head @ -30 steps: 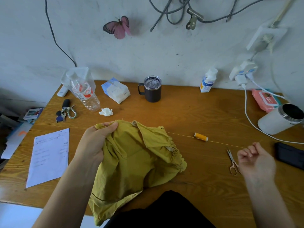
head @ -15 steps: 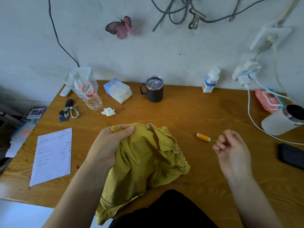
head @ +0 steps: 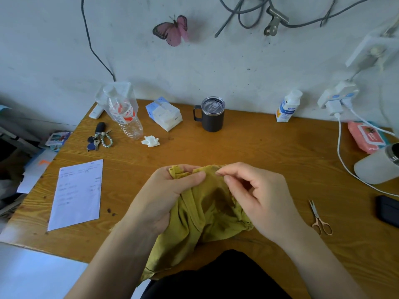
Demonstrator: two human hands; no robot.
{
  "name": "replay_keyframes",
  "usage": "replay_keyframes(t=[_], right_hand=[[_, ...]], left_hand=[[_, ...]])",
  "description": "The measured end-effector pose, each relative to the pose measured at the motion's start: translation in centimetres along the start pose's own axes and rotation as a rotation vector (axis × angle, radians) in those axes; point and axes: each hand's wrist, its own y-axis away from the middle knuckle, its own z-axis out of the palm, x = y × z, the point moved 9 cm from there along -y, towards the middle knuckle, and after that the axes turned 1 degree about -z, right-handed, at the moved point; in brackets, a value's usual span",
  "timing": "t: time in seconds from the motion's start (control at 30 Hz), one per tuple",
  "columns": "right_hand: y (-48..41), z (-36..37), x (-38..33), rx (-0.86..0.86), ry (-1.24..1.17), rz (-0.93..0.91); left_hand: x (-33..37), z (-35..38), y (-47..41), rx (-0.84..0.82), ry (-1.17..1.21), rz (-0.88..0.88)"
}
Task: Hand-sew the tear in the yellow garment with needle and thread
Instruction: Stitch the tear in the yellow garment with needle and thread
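Observation:
The yellow garment (head: 200, 214) lies bunched at the near middle of the wooden table (head: 248, 147), its lower part hanging over the front edge. My left hand (head: 166, 197) grips its top left fold, thumb over the cloth. My right hand (head: 259, 197) has thumb and forefinger pinched together at the garment's top edge, right beside the left thumb. The needle and thread in that pinch are too thin to make out. The orange thread spool is hidden behind my right hand. Small scissors (head: 319, 221) lie on the table to the right.
A black mug (head: 212, 115), a tissue pack (head: 164, 114), a water bottle (head: 125, 115), keys (head: 99, 139) and a crumpled tissue (head: 151, 140) sit behind. A paper sheet (head: 77, 195) lies left. A white tumbler (head: 375, 167), a charger cable (head: 345, 169) and a black phone (head: 388, 210) lie right.
My right hand swung from far out on the right, where it had drawn the thread taut, back to the garment's top edge. My left hand kept its hold on the cloth.

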Motion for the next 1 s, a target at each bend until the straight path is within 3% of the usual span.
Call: replay_keyframes(t=[0.6,0.87,1.0], right_hand=[[-0.3,0.5,0.0,-0.089,0.044,0.047],[0.3,2.3,2.5,-0.433,-0.283,0.28],[0.4,2.4,2.4,-0.461,-0.303,0.29]], left_hand=[[1.3,0.5,1.1,-0.015,-0.13,0.118],[2.4,1.2,1.7,-0.028,-0.388,0.246],[2.8,1.3,1.9,0.006,-0.516,0.306]])
